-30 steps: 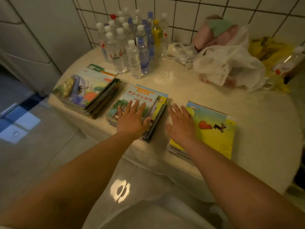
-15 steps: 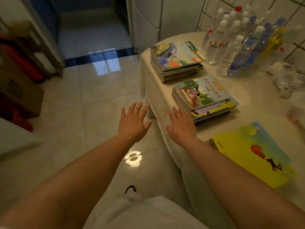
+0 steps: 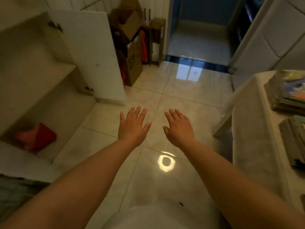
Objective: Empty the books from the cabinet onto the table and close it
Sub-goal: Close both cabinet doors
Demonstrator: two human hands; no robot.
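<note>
The cabinet door (image 3: pixel 92 55) stands wide open at our left, well apart from our hands; it looks light and stiff, best pushed at its free edge. Books (image 3: pixel 288 90) sit stacked on the table (image 3: pixel 247 113) at right. Our left hand (image 3: pixel 132 126) and right hand (image 3: pixel 179 128) hover flat, fingers straight, holding nothing.

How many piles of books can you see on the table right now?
2. One stack of books lies at the table's far right edge, another stack nearer the camera. Both are cut off by the frame; more may lie outside it.
</note>
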